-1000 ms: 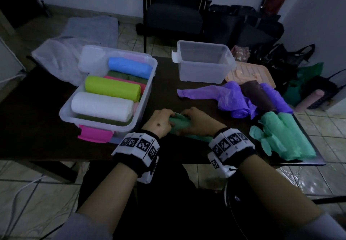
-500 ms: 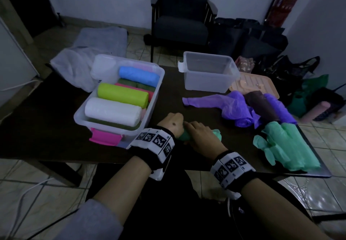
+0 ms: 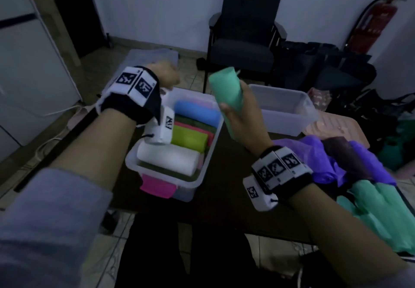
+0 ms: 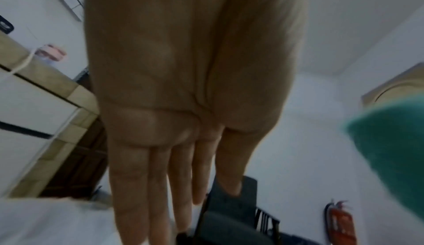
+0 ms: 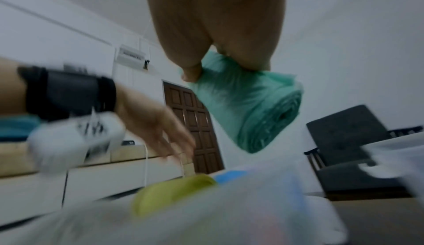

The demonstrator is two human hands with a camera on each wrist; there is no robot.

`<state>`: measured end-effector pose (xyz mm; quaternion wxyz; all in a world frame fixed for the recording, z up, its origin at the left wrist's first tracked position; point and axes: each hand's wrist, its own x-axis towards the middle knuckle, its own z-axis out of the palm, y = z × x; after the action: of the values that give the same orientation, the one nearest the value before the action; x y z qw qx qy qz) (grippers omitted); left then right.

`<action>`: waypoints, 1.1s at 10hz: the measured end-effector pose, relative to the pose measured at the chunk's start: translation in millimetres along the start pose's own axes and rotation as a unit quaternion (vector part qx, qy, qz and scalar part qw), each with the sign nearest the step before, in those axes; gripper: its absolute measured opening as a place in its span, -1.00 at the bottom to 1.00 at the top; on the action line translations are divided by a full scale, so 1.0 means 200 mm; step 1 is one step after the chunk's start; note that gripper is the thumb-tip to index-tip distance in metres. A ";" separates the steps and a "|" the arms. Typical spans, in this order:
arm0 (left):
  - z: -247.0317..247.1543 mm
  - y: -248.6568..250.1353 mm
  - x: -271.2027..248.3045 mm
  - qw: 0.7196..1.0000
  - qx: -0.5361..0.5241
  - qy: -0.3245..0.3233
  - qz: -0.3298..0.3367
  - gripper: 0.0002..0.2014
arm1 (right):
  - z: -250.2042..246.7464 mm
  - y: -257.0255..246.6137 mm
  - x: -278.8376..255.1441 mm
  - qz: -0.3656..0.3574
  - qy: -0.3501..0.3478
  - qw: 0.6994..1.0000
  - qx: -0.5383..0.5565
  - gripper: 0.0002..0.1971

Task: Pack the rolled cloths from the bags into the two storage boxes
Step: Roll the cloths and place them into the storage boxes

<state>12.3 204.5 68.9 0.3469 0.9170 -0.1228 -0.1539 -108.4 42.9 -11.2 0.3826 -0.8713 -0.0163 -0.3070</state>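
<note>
My right hand (image 3: 243,117) grips a mint-green rolled cloth (image 3: 226,94) (image 5: 252,107) and holds it upright in the air between the two boxes. My left hand (image 3: 165,75) (image 4: 174,158) is raised over the far left corner of the left storage box (image 3: 157,175), fingers straight, holding nothing. That box holds white (image 3: 167,160), lime (image 3: 188,138), blue (image 3: 197,113) and other rolls. The right storage box (image 3: 289,117) looks empty. A purple bag (image 3: 314,153) and a green bag (image 3: 377,202) lie at the right of the table.
A dark chair (image 3: 242,47) stands behind the table (image 3: 229,193). Dark bags (image 3: 325,72) pile up at the back right, near a red fire extinguisher (image 3: 370,24). A peach lid (image 3: 336,128) lies behind the purple bag. White plastic (image 3: 148,56) lies behind the left box.
Both hands were together on the green roll at the table's front edge. Now the right hand has lifted the roll upright, and the left hand has let go and risen over the left box.
</note>
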 end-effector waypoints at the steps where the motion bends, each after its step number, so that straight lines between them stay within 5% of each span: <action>1: -0.01 -0.19 0.11 0.993 -0.010 -0.072 -0.091 -0.77 | 0.12 -0.09 0.13 -0.006 -0.037 0.998 0.059 -0.43; 3: 0.01 -0.32 0.14 0.968 -0.130 -0.138 -0.162 -0.32 | 0.31 -0.06 0.23 0.037 -0.220 0.973 -0.054 -0.38; 5: 0.01 -0.37 0.17 0.952 -0.175 -0.189 -0.165 -0.36 | 0.37 -0.04 0.28 0.031 -0.327 0.929 -0.173 -0.45; 7: 0.06 -0.42 0.20 0.958 -0.162 -0.180 -0.156 -0.72 | 0.42 0.00 0.27 0.074 -0.402 0.887 -0.216 -0.40; 8: 0.08 -0.40 0.20 0.971 -0.117 -0.153 -0.141 -0.70 | 0.43 0.00 0.26 0.082 -0.408 0.879 -0.233 -0.40; 9: 0.07 -0.39 0.20 0.984 0.027 -0.137 -0.110 -0.63 | 0.42 0.01 0.24 0.081 -0.367 0.903 -0.208 -0.44; 11: 0.08 -0.39 0.19 0.971 0.222 -0.071 -0.049 -0.59 | 0.37 -0.04 0.06 0.100 -0.380 0.872 -0.293 -0.28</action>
<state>51.3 238.1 -3.1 0.1168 0.9629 -0.1328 -0.2040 -61.4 95.6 -38.2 0.1029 -0.9898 0.0176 0.0973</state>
